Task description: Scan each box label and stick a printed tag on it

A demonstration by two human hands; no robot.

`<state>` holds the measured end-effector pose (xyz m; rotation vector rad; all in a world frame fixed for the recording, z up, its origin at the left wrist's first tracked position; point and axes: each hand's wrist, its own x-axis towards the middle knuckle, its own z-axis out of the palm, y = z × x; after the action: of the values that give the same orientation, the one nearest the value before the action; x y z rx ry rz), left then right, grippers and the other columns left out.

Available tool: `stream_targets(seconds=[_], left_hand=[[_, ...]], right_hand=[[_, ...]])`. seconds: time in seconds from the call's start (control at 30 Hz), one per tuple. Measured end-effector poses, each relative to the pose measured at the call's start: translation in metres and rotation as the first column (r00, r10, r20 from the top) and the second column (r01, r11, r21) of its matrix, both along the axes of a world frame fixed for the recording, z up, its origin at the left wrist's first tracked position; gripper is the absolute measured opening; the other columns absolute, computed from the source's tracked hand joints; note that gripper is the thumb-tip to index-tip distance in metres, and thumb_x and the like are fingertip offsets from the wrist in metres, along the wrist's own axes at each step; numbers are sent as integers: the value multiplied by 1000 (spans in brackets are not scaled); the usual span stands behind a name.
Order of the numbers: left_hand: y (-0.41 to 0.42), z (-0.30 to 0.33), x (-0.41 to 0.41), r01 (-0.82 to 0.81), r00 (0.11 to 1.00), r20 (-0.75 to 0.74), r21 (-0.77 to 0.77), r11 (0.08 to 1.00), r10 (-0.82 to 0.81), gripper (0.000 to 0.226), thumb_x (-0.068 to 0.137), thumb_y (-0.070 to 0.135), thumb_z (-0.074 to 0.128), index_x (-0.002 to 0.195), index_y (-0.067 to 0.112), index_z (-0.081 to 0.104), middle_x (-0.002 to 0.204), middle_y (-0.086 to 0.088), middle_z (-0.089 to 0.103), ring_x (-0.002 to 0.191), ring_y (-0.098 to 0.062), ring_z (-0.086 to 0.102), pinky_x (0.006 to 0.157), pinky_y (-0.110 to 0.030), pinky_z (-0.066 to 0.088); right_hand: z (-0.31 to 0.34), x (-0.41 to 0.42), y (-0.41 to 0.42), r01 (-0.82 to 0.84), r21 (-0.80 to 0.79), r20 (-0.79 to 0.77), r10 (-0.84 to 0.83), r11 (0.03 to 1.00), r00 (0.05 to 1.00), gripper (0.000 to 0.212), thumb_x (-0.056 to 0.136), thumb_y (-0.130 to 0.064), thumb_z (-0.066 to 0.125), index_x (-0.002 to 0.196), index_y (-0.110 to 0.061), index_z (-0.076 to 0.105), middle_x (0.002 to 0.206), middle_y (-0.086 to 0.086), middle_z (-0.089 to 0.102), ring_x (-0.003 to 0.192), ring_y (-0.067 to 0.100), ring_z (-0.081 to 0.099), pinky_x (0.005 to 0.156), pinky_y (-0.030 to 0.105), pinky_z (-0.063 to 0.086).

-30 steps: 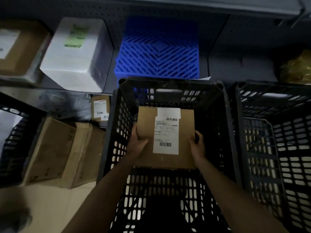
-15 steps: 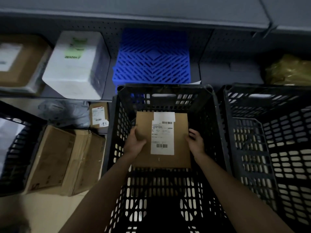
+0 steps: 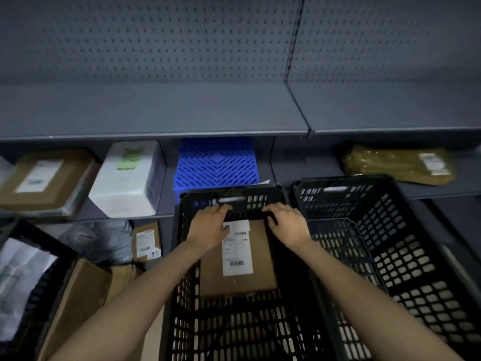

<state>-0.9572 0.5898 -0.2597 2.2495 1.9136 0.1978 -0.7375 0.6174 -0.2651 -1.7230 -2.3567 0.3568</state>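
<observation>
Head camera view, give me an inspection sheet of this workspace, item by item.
Surface: black crate, slotted walls, standing before grey shelving.
Job's things: cardboard box lying in the crate, white barcode label face up; no scanner or printed tag seen.
Clutter: second black crate beside it; white box, blue crate, olive parcel on the shelf.
Hands: left hand and right hand at the crate's far rim; what the fingers hold is unclear.
Cables: nothing seen.
Surroundings: grey pegboard, dim light.
</observation>
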Motion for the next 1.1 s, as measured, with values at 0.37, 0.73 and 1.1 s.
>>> stream_targets(seconds=[0.37, 0.73, 1.1], left_hand=[[-2, 95, 130, 321, 947, -89, 306, 896, -309, 39, 88, 34, 53, 126, 25, 48, 115, 0, 57, 113, -23, 52, 91, -34, 38], [-124, 141, 336, 649, 718, 26, 338, 682, -696, 20, 92, 40, 49, 109, 29, 51, 109, 8, 54, 107, -12, 50, 89, -28, 40], [-295, 144, 516, 825, 442, 36, 376, 422, -896, 24, 94, 38, 49, 115, 27, 51, 113, 7, 53, 109, -14, 50, 90, -29, 39]], right_hand=[[104, 107, -56, 90, 262, 126, -127, 961, 984, 30, 92, -24, 48, 121, -25, 58, 119, -2, 60, 112, 23, 52, 97, 36, 34], [152, 288, -251, 397, 301, 154, -455, 867, 877, 34, 91, -23, 47, 124, -26, 56, 120, -3, 58, 112, 20, 52, 91, 32, 34], [157, 419, -476, 667, 339, 179, -741, 664, 647, 33, 94, -22, 42, 124, -26, 56, 123, -2, 58, 112, 21, 52, 91, 33, 35]])
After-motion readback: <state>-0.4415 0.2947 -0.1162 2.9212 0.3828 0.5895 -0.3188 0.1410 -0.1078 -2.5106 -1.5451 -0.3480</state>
